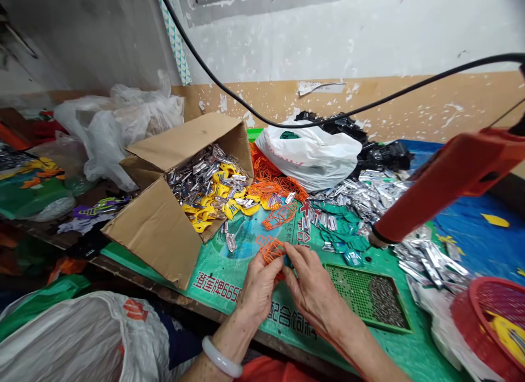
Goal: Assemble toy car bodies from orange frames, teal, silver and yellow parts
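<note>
An orange openwork plastic piece [269, 248] is pinched in my left hand [259, 286], just above the green printed sheet on the table. My right hand [315, 286] meets it from the other side, its thumb and fingers closed at the piece's edge. Whatever lies between the right fingertips is mostly hidden; a small dark teal bit shows there. Another orange openwork piece [280, 215] lies flat beyond my hands. A green tray [348, 283] with many tiny metal parts [385, 301] sits right of my right hand.
A tipped cardboard box [158, 237] spills metal and yellow pieces [209, 207] at left. Teal pieces [344, 229] and silver metal strips [377, 198] are heaped behind the tray. A red tool arm [435, 190] slants in from the right, above a red basket [471, 311]. A black cable [229, 97] hangs overhead.
</note>
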